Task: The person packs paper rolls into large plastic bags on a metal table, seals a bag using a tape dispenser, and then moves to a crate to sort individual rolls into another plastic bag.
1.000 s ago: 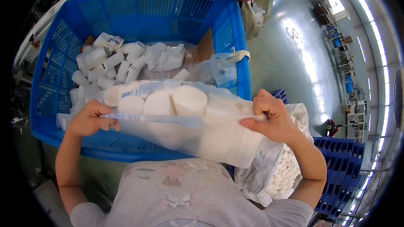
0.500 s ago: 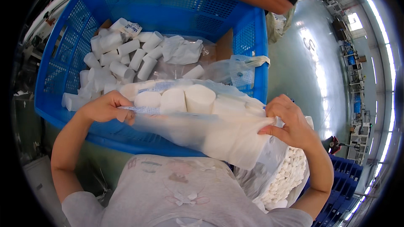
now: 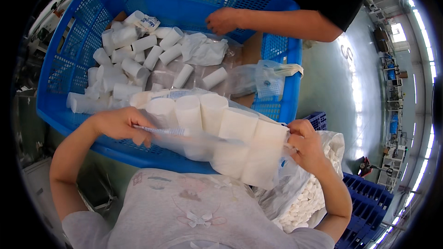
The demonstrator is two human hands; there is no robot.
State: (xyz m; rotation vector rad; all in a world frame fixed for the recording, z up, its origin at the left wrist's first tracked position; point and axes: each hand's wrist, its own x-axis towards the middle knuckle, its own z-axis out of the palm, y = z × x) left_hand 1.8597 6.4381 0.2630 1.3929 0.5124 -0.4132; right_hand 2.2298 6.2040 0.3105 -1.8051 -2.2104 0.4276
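Observation:
A clear plastic bag [image 3: 196,146] is stretched between my hands at the near edge of the blue crate. Inside it several thick white rolls [image 3: 237,124] stand side by side in a row; what they are made of I cannot tell. My left hand [image 3: 123,125] pinches the bag's printed edge at the left end. At the other end, my right hand [image 3: 307,145] is closed on the bag's gathered plastic, beside the last roll. Smaller white rolls [image 3: 134,68] lie loose and jumbled in the crate beyond the bag.
The blue perforated crate [image 3: 281,23] has a knotted plastic bag [image 3: 267,76] over its right side. Another person's arm [image 3: 286,22] reaches over its far wall. Near my right elbow is a large plastic sack of small white pieces [image 3: 302,203], beside dark blue pallets [image 3: 369,198].
The rolls in the bag now sit more spread and upright, and my right hand has shifted slightly down. The other person's hand has moved right and down into the crate. Another loose roll shows there.

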